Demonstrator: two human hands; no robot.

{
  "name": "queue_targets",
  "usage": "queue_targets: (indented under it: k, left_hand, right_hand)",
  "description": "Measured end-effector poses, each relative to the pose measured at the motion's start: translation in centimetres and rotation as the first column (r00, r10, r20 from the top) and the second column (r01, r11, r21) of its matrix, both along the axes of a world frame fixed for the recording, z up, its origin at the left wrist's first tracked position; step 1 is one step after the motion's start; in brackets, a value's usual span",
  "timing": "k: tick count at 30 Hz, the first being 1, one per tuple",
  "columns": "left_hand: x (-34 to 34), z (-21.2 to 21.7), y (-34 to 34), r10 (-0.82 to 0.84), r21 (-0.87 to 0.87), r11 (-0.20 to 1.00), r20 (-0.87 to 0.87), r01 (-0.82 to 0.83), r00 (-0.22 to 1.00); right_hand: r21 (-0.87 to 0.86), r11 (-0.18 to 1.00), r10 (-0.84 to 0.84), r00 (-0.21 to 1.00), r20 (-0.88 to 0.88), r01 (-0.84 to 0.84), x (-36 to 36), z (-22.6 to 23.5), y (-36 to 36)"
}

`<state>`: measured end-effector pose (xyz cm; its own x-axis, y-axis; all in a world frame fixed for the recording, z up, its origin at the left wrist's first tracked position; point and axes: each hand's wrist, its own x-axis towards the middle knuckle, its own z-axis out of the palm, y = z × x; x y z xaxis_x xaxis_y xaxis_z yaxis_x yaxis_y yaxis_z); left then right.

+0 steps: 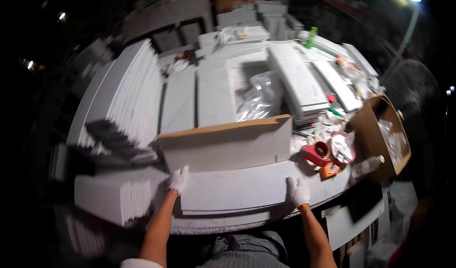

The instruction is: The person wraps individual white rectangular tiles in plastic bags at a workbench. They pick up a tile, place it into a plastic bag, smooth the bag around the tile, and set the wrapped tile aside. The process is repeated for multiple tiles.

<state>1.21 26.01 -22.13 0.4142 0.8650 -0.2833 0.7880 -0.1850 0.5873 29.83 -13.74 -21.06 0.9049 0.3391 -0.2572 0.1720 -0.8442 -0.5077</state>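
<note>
A long white stone slab (pixel 232 188) lies flat before me at the front of the table. My left hand (pixel 178 180), in a white knit glove, grips its left end. At the right end my right hand (pixel 299 192), gloved the same way, holds the slab's edge, fingers pointing away from me. The undersides of both grips are hidden. Directly behind the slab stands a long carton panel (pixel 225 147) with a pale face and a brown upper edge. Beneath the slab shows the table's front edge (pixel 209 225).
Stacked slabs (pixel 123 87) stand on the left, with more (pixel 297 80) behind. Clear plastic wrap (pixel 259 97) lies beyond the carton. To the right are a red tape dispenser (pixel 317 153), an orange tool (pixel 329 170), a plastic bottle (pixel 368 166) and an open cardboard box (pixel 380 140).
</note>
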Motion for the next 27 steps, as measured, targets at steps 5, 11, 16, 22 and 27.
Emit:
queue_targets:
  k: [5,11,16,22,27]
  left_hand:
    - [-4.2,1.1,-3.6,0.081,0.075,0.994,-0.103,-0.073,0.991]
    - [-8.7,0.6,-9.2,0.1,-0.107,0.988,-0.12,-0.113,0.988]
    - [-10.6,1.0,-13.2,0.25,-0.116,0.962,0.003,-0.248,0.968]
    - [-12.9,2.1,-17.4,0.517,-0.014,0.854,0.123,-0.519,0.847]
    - [-15.5,4.2,-22.0,0.731,-0.846,0.349,-0.023,-0.403,0.682]
  right_hand:
    - [0.06,0.994,0.087,0.994,0.065,-0.091,0.3,-1.0,0.2]
    - [0.006,0.975,0.221,0.974,0.055,-0.222,1.9,-2.2,-1.3]
    - [0.109,0.947,0.298,0.954,0.036,-0.301,2.5,-0.5,-0.3]
    - [0.046,0.958,0.277,0.956,0.093,-0.282,2.4,-1.5,-1.1]
    - [0.077,0.96,0.27,0.963,0.002,-0.269,2.3,-1.3,-0.7]
